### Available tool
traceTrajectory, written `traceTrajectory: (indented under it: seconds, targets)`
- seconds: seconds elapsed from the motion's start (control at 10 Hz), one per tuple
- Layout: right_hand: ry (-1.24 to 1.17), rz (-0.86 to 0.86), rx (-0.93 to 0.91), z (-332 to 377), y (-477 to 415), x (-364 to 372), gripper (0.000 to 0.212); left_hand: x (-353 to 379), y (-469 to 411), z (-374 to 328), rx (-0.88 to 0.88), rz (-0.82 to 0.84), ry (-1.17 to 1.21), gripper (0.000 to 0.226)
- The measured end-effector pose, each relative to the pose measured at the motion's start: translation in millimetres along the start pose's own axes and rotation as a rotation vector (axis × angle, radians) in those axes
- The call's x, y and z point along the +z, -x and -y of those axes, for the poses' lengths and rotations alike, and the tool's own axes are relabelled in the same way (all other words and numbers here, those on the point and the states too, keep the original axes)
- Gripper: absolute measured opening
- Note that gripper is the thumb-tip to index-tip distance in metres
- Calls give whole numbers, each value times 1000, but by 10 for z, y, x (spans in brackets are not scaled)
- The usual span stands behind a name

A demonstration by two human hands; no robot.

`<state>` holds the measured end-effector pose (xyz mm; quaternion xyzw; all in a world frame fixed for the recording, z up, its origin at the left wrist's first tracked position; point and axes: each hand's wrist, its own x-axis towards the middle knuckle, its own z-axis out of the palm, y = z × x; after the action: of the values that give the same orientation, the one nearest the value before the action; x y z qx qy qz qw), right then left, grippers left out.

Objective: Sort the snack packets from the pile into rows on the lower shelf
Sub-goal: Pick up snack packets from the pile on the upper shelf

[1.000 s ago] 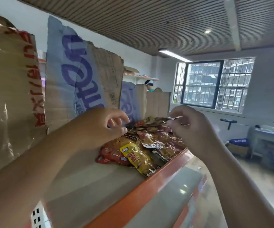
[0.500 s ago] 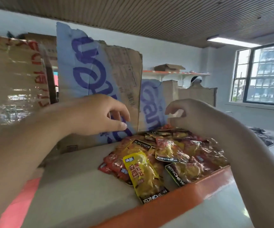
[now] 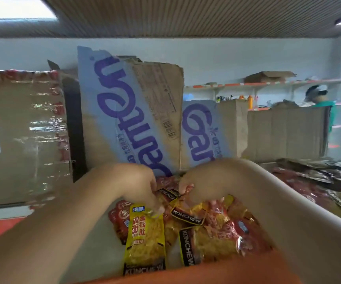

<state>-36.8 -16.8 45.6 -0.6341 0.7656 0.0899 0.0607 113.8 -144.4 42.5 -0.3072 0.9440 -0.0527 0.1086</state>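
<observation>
Left hand (image 3: 132,185) is down on the pile, fingertips (image 3: 156,209) nipping the top edge of the yellow packet (image 3: 145,238), and that looks like a proper pinch! The packet lies flat at the near left of the pile (image 3: 216,226), its bottom end right against the orange lip (image 3: 206,273) of the shelf (image 3: 96,242).

Right hand (image 3: 206,179) is in there too, just beside the left. Its fingers are curled down among the red and gold packets, thumb near a black-ended one. Whether it actually has one gripped, I cannot tell. The fingers are buried.

This looks like the pick, a packet coming out of the heap, with no rows laid yet on this board. How to do it well? Lift the yellow one by that top seam, straight up and clear. It overlaps the red packets at its side, so dragging it sideways would pull them along. The right hand could press the neighbours down while it comes free. The wrappers look slick and crinkly, so a firm nip on the seam beats squeezing the filled middle.

Behind the pile stand sheets of blue-printed cardboard (image 3: 128,119) and a taped box (image 3: 22,130). Off to the right lie dark red and silver packets (image 3: 309,181), well apart from the hands. No lower shelf is in view.
</observation>
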Motion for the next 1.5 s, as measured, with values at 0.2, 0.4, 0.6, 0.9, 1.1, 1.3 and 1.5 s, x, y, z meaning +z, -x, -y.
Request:
traceTrajectory:
  seconds: [0.2, 0.4, 0.6, 0.9, 1.1, 1.3, 1.5]
  targets:
    - [-28, -115, -168, -62, -148, 7, 21, 77, -24, -26, 101, -181, 154, 23]
    - [-153, -229, -55, -206, -130, 163, 34, 165, 124, 64, 103, -159, 255, 59]
    - [-153, -277, -38, -198, -214, 138, 20, 178, 203, 71, 32, -48, 233, 64]
    - [-288, -480, 11, -290, -75, 156, 28, 149, 209, 24, 288, -24, 355, 43]
    - [-317, -522, 33, -331, -33, 155, 28, 261, 58, -129, 102, -319, 299, 51]
    - [-330, -540, 34, -343, -40, 167, 31, 298, -2, -154, 110, -213, 368, 39]
    - [-360, -556, 0, -342, -43, 181, 34, 330, -40, -120, 47, -283, 455, 34]
